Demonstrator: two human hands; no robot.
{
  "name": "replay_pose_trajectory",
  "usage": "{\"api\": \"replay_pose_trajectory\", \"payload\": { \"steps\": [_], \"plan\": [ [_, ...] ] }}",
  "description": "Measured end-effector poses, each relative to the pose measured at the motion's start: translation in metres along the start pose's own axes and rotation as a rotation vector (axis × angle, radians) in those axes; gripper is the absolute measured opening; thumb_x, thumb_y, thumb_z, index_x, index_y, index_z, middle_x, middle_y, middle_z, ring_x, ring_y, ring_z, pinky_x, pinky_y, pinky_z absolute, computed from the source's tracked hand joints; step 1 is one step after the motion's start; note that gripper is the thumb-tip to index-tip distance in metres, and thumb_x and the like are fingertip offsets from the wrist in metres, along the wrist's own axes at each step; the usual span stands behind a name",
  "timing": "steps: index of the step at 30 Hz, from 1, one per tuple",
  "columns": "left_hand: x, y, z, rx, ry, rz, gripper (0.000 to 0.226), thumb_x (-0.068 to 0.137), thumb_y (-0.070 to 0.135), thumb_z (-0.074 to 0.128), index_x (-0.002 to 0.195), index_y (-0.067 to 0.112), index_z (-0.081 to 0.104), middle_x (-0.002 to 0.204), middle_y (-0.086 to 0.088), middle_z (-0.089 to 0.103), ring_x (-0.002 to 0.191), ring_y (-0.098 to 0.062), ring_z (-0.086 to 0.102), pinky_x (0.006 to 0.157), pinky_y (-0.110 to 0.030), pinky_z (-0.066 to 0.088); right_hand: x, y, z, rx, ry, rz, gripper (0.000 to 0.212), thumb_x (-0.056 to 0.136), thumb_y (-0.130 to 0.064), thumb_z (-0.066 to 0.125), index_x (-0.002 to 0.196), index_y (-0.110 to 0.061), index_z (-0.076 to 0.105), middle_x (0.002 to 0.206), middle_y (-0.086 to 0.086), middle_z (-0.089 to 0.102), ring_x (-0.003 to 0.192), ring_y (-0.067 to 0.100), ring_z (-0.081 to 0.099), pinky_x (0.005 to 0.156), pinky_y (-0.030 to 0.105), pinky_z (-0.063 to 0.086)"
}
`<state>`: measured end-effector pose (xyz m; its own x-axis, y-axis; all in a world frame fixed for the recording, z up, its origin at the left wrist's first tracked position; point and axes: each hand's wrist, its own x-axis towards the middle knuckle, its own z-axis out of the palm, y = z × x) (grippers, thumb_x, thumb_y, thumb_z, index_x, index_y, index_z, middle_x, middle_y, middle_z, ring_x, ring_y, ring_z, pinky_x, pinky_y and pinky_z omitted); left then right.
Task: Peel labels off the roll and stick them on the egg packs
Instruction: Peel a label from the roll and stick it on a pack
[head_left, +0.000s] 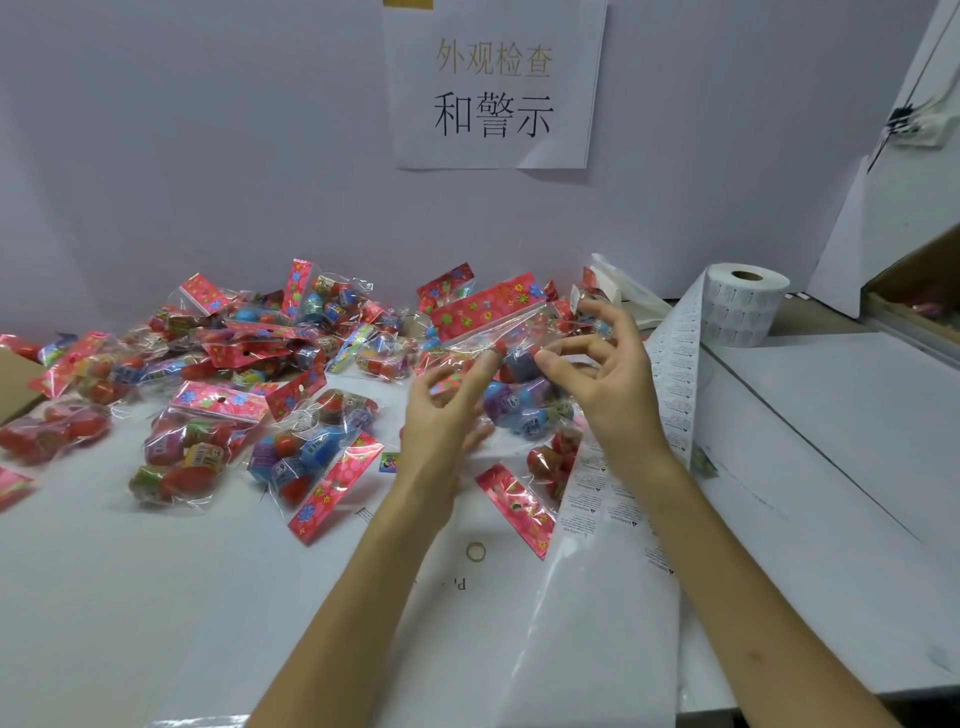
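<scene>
Head view: your fingers (480, 366) are pinching the clear film of one egg pack (488, 312), with your left hand (441, 415) and right hand (608, 384) holding it above the table (156, 597). The pile (208, 364) is probably awaiting labels. The label strip (670, 374) is trailing from the roll (743, 306) past your right wrist, and bare table is lying nearest you.

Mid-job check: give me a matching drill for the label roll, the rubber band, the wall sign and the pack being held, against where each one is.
1 label roll
2 rubber band
3 wall sign
4 held egg pack

A between the left hand and right hand
B lying flat on the bare table
C upright on the raised surface, far right
D on the back wall

Pairs: 1-C, 2-B, 3-D, 4-A
</scene>
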<state>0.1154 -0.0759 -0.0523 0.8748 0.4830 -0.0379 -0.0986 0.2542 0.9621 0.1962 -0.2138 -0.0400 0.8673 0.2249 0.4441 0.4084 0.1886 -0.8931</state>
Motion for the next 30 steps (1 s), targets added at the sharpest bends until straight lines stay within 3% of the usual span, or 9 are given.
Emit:
{"api": "replay_pose_trajectory", "payload": {
  "steps": [3,6,8,11,15,18,23,27,30],
  "plan": [
    [0.002,-0.005,-0.001,-0.069,-0.2,-0.023,0.059,0.074,0.036,0.081,0.125,0.012,0.066,0.116,-0.011,0.075,0.105,-0.026,0.074,0.085,-0.032,0.06,-0.002,0.0,0.002,0.009,-0.067,0.007,0.06,0.086,-0.006,0.078,0.136,-0.018,0.047,0.101,0.017,0.072,0.084,0.023,0.075,0.071,0.03,0.061],
    [0.004,-0.007,-0.003,-0.072,-0.147,-0.016,0.04,0.082,0.02,0.079,0.119,0.009,0.069,0.11,-0.012,0.077,0.103,-0.027,0.074,0.087,-0.034,0.06,-0.002,0.002,0.002,-0.011,-0.079,-0.007,0.053,0.089,-0.017,0.077,0.135,-0.02,0.051,0.107,0.012,0.072,0.096,0.016,0.074,0.083,0.03,0.059],
    [0.005,-0.006,-0.005,-0.103,-0.074,-0.02,0.032,0.085,0.017,0.078,0.115,0.01,0.069,0.106,-0.01,0.078,0.099,-0.026,0.075,0.08,-0.031,0.061,0.0,0.001,0.001,-0.016,-0.039,-0.007,0.042,0.089,-0.027,0.069,0.13,-0.023,0.059,0.112,0.007,0.071,0.106,0.015,0.069,0.092,0.032,0.057],
    [0.005,-0.003,-0.008,-0.164,-0.003,-0.037,0.031,0.088,0.018,0.075,0.117,0.009,0.068,0.102,-0.008,0.079,0.091,-0.023,0.076,0.062,-0.021,0.057,0.003,-0.002,-0.005,0.124,-0.066,0.085,0.029,0.09,-0.032,0.059,0.114,-0.025,0.073,0.093,0.001,0.071,0.085,0.012,0.067,0.072,0.026,0.056],
    [0.004,0.001,-0.006,-0.268,0.059,-0.078,0.038,0.095,0.032,0.068,0.124,0.007,0.064,0.101,-0.005,0.077,0.097,-0.022,0.075,0.071,-0.027,0.06,0.0,-0.008,-0.005,0.438,-0.254,0.3,0.03,0.094,-0.036,0.056,0.098,-0.019,0.081,0.062,-0.002,0.053,0.056,0.01,0.047,0.056,0.026,0.038],
    [0.004,0.003,-0.005,-0.314,0.055,-0.059,0.036,0.1,0.032,0.061,0.119,0.002,0.062,0.089,-0.003,0.076,0.086,-0.019,0.077,0.068,-0.025,0.061,-0.002,-0.009,0.001,0.506,-0.346,0.422,0.04,0.093,-0.039,0.051,0.101,-0.015,0.081,0.057,-0.002,0.044,0.052,0.011,0.036,0.052,0.025,0.034],
    [0.002,0.003,-0.004,-0.284,0.044,-0.01,0.039,0.102,0.029,0.06,0.132,0.005,0.059,0.112,-0.012,0.076,0.097,-0.024,0.076,0.09,-0.035,0.061,-0.007,-0.006,0.01,0.498,-0.405,0.512,0.041,0.092,-0.039,0.051,0.108,-0.014,0.08,0.058,-0.002,0.039,0.052,0.011,0.029,0.052,0.025,0.029],
    [0.001,0.004,-0.003,-0.298,0.051,0.009,0.039,0.102,0.027,0.06,0.132,0.002,0.058,0.114,-0.015,0.075,0.099,-0.026,0.076,0.089,-0.034,0.061,-0.009,-0.005,0.013,0.45,-0.394,0.519,0.04,0.092,-0.037,0.051,0.11,-0.015,0.079,0.061,0.0,0.039,0.052,0.011,0.028,0.051,0.024,0.029],
    [0.001,0.005,-0.003,-0.299,0.059,0.018,0.036,0.102,0.027,0.06,0.129,0.004,0.06,0.098,-0.006,0.078,0.092,-0.023,0.077,0.079,-0.029,0.063,-0.009,-0.006,0.012,0.401,-0.386,0.502,0.038,0.095,-0.035,0.049,0.111,-0.017,0.079,0.063,0.001,0.04,0.054,0.011,0.029,0.053,0.025,0.03]
  ]
}}
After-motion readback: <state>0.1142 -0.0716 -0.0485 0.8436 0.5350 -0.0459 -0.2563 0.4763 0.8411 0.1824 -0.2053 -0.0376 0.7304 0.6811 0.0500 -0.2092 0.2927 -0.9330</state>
